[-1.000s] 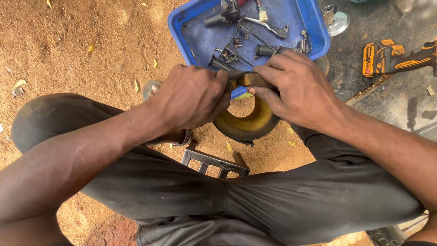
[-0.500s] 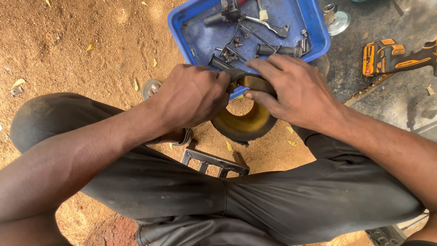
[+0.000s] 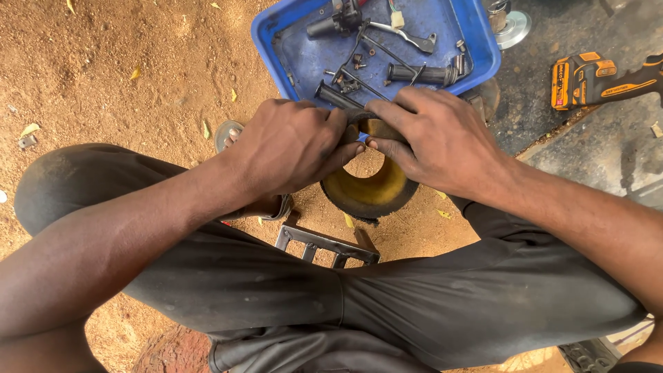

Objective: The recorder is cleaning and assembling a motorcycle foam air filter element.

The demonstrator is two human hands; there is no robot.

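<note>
Between both hands' grip (image 3: 359, 135): yellow-black ring (image 3: 373, 190).

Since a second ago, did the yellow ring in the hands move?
No. The yellow ring sits in the same spot just below the blue tray, with the left hand and right hand gripping its top edge as before.

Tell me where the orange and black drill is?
In the head view, the cordless drill lies on the dark ground at the upper right, just right of the blue tray and beyond the person's right hand.
</note>
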